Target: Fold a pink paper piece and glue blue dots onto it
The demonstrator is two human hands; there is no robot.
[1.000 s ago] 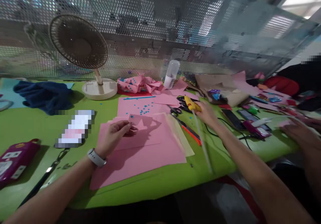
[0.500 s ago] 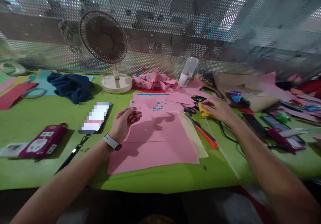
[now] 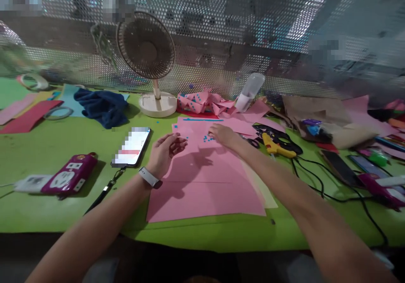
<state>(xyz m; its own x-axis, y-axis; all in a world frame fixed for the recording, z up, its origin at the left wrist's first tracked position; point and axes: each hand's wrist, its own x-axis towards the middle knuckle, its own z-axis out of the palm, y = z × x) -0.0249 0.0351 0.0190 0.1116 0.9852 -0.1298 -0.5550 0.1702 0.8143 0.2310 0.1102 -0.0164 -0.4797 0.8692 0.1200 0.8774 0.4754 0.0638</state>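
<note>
My left hand (image 3: 165, 151), with a white watch on the wrist, hovers over the left edge of the big pink paper sheets (image 3: 205, 186), its fingers curled on a small pink paper piece that blends into the sheets behind. My right hand (image 3: 223, 134) reaches across the sheets with fingers stretched flat. Its tips touch the scattered small blue paper bits (image 3: 207, 138). The yellow glue gun (image 3: 276, 148) lies on the green table (image 3: 63, 207) to the right of that hand, untouched.
A phone (image 3: 131, 146) and a purple power strip (image 3: 71, 177) lie to the left. At the back stand a desk fan (image 3: 146, 54), a blue cloth (image 3: 101, 105), crumpled pink paper (image 3: 202, 101) and a tilted bottle (image 3: 250, 91). Black cables (image 3: 316, 186), scissors and more phones (image 3: 340, 169) clutter the right.
My right hand let go of the yellow glue gun and moved left onto the blue bits. The view swung left. My left hand stayed over the pink sheets.
</note>
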